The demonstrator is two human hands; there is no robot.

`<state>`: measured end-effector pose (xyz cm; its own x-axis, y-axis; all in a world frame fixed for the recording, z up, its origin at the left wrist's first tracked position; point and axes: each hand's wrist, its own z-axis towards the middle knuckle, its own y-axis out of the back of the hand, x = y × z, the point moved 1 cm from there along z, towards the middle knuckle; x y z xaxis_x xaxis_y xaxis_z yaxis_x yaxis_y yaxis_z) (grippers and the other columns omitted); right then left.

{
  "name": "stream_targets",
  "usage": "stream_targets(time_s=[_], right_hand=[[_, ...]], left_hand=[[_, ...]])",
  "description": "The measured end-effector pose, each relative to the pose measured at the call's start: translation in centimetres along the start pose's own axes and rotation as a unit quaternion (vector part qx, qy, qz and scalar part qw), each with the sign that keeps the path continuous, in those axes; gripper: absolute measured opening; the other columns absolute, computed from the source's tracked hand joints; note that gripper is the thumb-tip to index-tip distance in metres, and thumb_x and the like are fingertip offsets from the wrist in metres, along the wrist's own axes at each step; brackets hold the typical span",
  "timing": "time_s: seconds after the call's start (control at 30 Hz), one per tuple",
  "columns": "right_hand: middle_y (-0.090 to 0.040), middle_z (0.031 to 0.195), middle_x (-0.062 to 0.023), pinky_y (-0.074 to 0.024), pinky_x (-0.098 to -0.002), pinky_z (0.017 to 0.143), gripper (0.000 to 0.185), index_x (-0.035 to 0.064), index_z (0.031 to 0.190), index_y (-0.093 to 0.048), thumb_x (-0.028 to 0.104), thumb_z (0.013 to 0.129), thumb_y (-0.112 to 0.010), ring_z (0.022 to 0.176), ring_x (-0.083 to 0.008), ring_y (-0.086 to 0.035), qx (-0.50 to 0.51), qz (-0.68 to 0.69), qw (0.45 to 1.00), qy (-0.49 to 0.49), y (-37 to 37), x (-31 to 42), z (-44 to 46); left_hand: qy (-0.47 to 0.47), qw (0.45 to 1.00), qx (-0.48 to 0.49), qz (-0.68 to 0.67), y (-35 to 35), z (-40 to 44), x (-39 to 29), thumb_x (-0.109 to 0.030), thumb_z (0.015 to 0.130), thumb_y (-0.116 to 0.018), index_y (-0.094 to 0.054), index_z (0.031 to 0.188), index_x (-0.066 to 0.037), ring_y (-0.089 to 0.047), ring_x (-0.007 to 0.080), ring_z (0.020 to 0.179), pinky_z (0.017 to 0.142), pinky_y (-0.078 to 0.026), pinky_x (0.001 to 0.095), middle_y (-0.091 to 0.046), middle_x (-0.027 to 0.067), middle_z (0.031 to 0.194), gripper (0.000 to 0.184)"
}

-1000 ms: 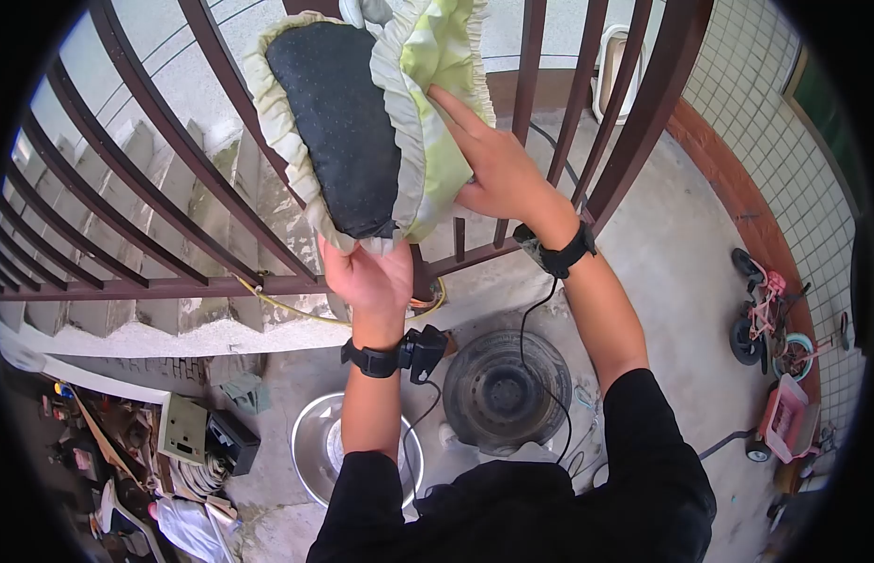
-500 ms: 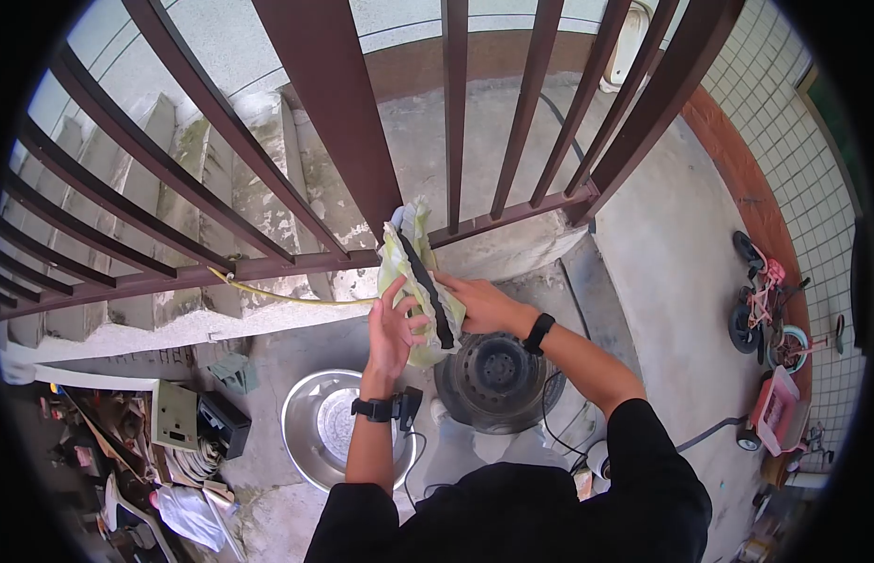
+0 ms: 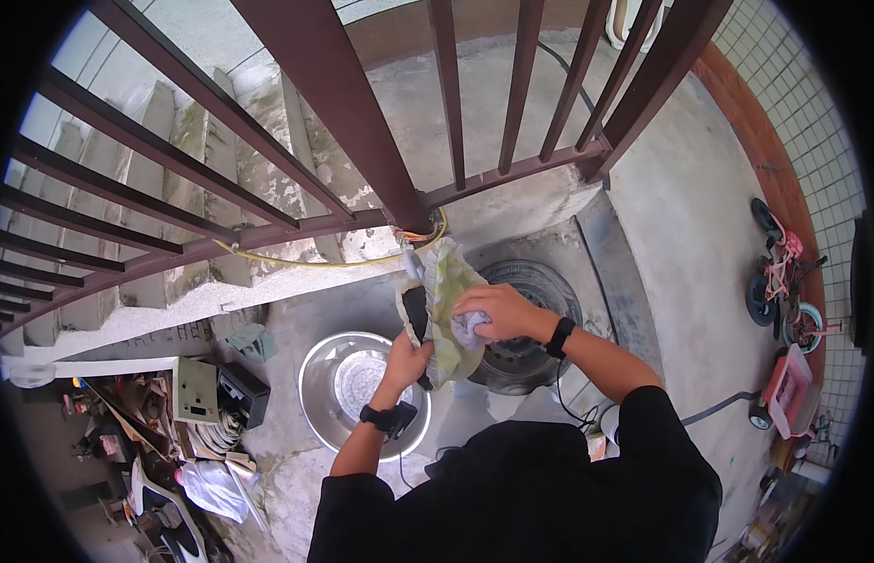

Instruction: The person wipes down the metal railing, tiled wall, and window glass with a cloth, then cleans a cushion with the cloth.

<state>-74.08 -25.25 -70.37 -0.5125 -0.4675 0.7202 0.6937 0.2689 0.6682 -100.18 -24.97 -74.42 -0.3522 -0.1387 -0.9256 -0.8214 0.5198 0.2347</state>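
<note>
A pale green, ruffle-edged fabric piece (image 3: 446,277) with a dark strip along its left side is held up in front of me; its exact kind is unclear. My left hand (image 3: 406,363) is closed around its lower left edge, thumb on the dark strip. In my right hand (image 3: 508,311) is a bunched greyish-lilac cloth (image 3: 470,330), pressed against the green face. Part of a tyre (image 3: 550,272) on the ground shows behind my right hand. A round metal basin (image 3: 317,399) sits below my left forearm.
A brown metal railing (image 3: 362,131) runs ahead, with a yellow hose or cord (image 3: 315,264) along its bottom rail. Concrete steps (image 3: 188,169) rise beyond. Piled clutter (image 3: 202,441) lies left; a pink bicycle (image 3: 780,267) and a red cart (image 3: 789,389) stand right.
The fabric piece has turned, showing more of its green face. My left hand has moved from open fingers beside it to gripping its edge. The lilac cloth now shows in my right hand.
</note>
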Motion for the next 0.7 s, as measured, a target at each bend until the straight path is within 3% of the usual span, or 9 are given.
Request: stream_targets(time_s=[0.13,0.23,0.27,0.37,0.4,0.5,0.53,0.63,0.7], right_hand=[[-0.069,0.103,-0.0166,-0.0527,-0.0418,0.084,0.062,0.0142,0.134,-0.055,0.016,0.072,-0.063,0.094,-0.0369,-0.065,-0.025,0.129,0.977,-0.170,2.6,0.8,-0.5],[-0.068,0.102,-0.0208,-0.0526,-0.0436,0.084,0.070,0.0175,0.142,-0.046,0.020,0.074,-0.064,0.096,-0.0383,-0.065,0.121,0.021,0.954,-0.274,4.4,1.1,0.0],[-0.068,0.099,-0.0214,-0.0521,-0.0464,0.082,0.066,0.0161,0.138,-0.049,0.023,0.075,-0.065,0.093,-0.0393,-0.065,0.095,-0.038,0.968,-0.228,3.3,-0.4,-0.7],[-0.068,0.094,-0.0185,-0.0518,-0.0493,0.078,0.058,0.0147,0.130,-0.055,0.021,0.073,-0.066,0.087,-0.0406,-0.065,0.075,-0.076,0.976,-0.190,2.3,-0.5,-2.4],[-0.067,0.097,-0.0178,-0.0521,-0.0486,0.078,0.057,0.0143,0.129,-0.055,0.021,0.073,-0.066,0.089,-0.0398,-0.065,0.082,-0.084,0.979,-0.167,2.4,0.0,-2.8],[-0.065,0.105,-0.0159,-0.0528,-0.0467,0.079,0.055,0.0134,0.127,-0.056,0.020,0.073,-0.066,0.093,-0.0375,-0.065,0.092,-0.092,0.986,-0.103,1.8,1.9,-3.6],[-0.064,0.108,-0.0154,-0.0529,-0.0463,0.080,0.055,0.0133,0.126,-0.056,0.019,0.073,-0.066,0.094,-0.0370,-0.064,0.087,-0.085,0.989,-0.087,1.3,2.5,-3.7],[-0.062,0.113,-0.0156,-0.0532,-0.0454,0.080,0.070,0.0160,0.140,-0.046,0.017,0.073,-0.066,0.094,-0.0370,-0.064,0.090,-0.065,0.991,-0.071,0.1,3.8,-4.0],[-0.064,0.111,-0.0151,-0.0531,-0.0451,0.080,0.079,0.0178,0.149,-0.038,0.018,0.074,-0.065,0.095,-0.0373,-0.064,0.097,-0.052,0.990,-0.084,0.6,5.7,-4.0]], left_hand=[[-0.093,0.988,0.028,0.121,-2.5,-1.9,-1.9,-0.003,0.084,-0.059,-0.060,0.114,-0.001,-0.060,0.0464,0.099,0.085,-0.050,0.0430,-0.064,0.0257,0.105,0.030],[-0.164,0.976,0.053,0.133,-3.6,-2.4,-2.2,0.000,0.083,-0.058,-0.059,0.116,-0.002,-0.057,0.0474,0.101,0.086,-0.049,0.0432,-0.062,0.0250,0.111,0.034],[-0.196,0.970,0.063,0.129,-3.8,-2.4,-1.7,-0.008,0.091,-0.057,-0.058,0.120,-0.002,-0.060,0.0431,0.105,0.087,-0.049,0.0422,-0.061,0.0235,0.116,0.029],[-0.065,0.996,0.043,-0.053,-4.7,-3.1,0.1,-0.023,0.101,-0.053,-0.057,0.122,-0.001,-0.062,0.0348,0.103,0.088,-0.048,0.0411,-0.064,0.0190,0.111,0.031],[0.119,0.988,0.091,-0.045,-3.9,-3.1,1.0,-0.035,0.105,-0.045,-0.055,0.124,0.001,-0.060,0.0275,0.101,0.090,-0.046,0.0403,-0.065,0.0160,0.108,0.042],[-0.011,0.998,-0.053,-0.036,-4.5,-2.8,0.9,-0.036,0.105,-0.046,-0.056,0.121,0.004,-0.060,0.0301,0.097,0.091,-0.045,0.0412,-0.064,0.0178,0.104,0.044],[0.009,1.000,-0.003,0.013,-4.5,-2.7,0.8,-0.034,0.103,-0.049,-0.052,0.123,0.006,-0.061,0.0336,0.100,0.093,-0.044,0.0415,-0.063,0.0195,0.106,0.044],[-0.103,0.994,-0.012,0.027,-7.0,-2.8,0.0,-0.029,0.101,-0.054,-0.048,0.128,0.005,-0.061,0.0363,0.102,0.094,-0.045,0.0420,-0.062,0.0195,0.108,0.044],[-0.075,0.996,0.000,-0.040,-7.3,-2.7,-0.9,-0.022,0.096,-0.060,-0.044,0.133,0.003,-0.062,0.0315,0.105,0.095,-0.047,0.0398,-0.062,0.0171,0.115,0.047]])
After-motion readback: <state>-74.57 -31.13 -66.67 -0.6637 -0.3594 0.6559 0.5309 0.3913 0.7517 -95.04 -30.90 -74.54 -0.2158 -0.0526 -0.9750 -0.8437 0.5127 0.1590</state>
